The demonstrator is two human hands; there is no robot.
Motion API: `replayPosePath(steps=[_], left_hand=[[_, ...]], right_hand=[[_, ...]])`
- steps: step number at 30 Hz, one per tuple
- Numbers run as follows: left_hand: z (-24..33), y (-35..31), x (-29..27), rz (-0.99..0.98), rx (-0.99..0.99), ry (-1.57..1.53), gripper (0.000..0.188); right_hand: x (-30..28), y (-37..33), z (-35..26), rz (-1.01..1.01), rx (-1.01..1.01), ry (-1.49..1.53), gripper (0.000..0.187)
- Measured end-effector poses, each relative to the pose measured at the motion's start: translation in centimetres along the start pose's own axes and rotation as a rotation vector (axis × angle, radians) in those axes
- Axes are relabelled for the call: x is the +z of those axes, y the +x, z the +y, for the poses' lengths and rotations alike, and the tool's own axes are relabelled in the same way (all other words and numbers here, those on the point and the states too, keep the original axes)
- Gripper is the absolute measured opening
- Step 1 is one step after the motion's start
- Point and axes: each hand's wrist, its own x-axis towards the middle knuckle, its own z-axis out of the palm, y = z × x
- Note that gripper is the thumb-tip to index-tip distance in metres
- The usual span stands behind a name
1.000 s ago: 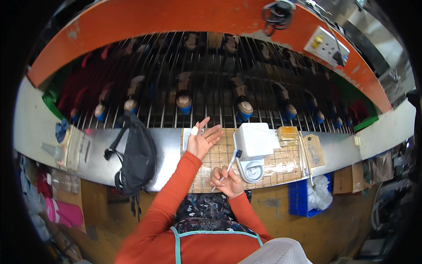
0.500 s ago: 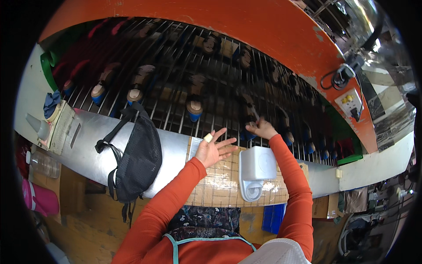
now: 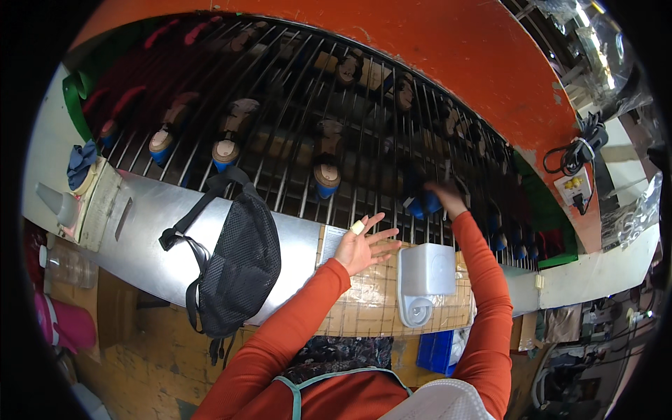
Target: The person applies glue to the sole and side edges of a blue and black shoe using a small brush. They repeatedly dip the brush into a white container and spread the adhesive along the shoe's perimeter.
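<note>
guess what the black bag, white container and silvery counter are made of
Black bag: likely synthetic fabric, matte, going by its mesh-like texture and soft folds.
White container: probably moulded plastic with a smooth finish, judging by its even colour and rounded corners.
Silvery counter: seemingly bare sheet metal, from its bright, blurry reflections.

Right hand [image 3: 449, 199] blurred, its grip unclear, blue bin [image 3: 433, 351] partly hidden

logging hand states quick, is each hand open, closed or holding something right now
Left hand: open, palm up, fingers spread, nothing held.
Right hand: beside a blue-ended shoe; too dark and blurred to tell its grip.
</note>
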Motion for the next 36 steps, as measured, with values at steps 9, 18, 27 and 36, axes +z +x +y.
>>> replayPosePath(steps=[9,18,27,36], left_hand=[[0.5,-1.5,3.2,-0.260,-0.239,0.256,0.095],[-7.2,-14.3,4.3,-0.065,-0.246,0.056,0.100],[-1.7,-15.1,10.7,-0.325,0.749,0.773,0.131],[-0.7,-16.0,12.5,0.157,1.122,1.030,0.129]], right_hand=[[-2.4,-21.1,-7.9,0.027,-0.121,0.646,0.028],[4.6,-36.7,-1.3,0.272,-0.312,0.304,0.046],[5.6,-38.5,4.5,0.653,-0.048,-0.402,0.008],[7.0,-35.3,5.9,0.782,-0.245,-0.552,0.009]])
